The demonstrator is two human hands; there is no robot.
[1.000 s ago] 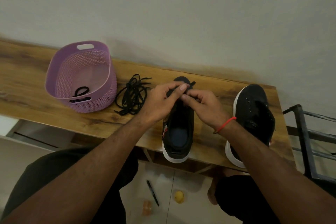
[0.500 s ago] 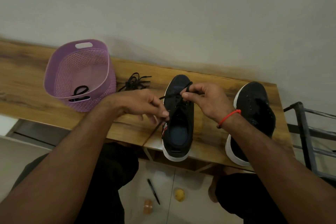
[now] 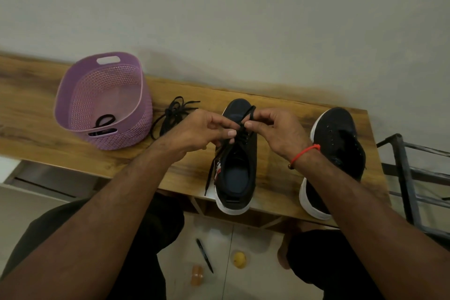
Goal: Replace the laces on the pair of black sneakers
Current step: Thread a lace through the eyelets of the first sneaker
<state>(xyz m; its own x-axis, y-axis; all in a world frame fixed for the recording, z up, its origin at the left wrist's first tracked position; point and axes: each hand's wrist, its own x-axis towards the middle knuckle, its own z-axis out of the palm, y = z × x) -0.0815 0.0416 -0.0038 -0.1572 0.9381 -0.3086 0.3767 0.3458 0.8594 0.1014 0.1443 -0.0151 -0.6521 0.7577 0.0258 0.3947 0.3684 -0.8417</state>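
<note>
Left hand point(image 3: 202, 133) has come back in from the side, and now meets the right hand point(image 3: 275, 129) over the forefoot of the near sneaker point(image 3: 237, 165). Both pinch the black lace point(image 3: 246, 120), which is looped up over the toe with one end trailing down the shoe's left side. Looks like early eyelet threading (lower rows only). Second sneaker point(image 3: 338, 143) sits unlaced on the surface point(image 3: 36, 129); spare laces point(image 3: 174, 113) beside the purple basket point(image 3: 73, 95).

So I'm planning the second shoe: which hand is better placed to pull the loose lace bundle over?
Left. The left hand is right beside the lace bundle, which lies between the purple basket and the left sneaker. The right hand would have to cross over that sneaker.
</note>
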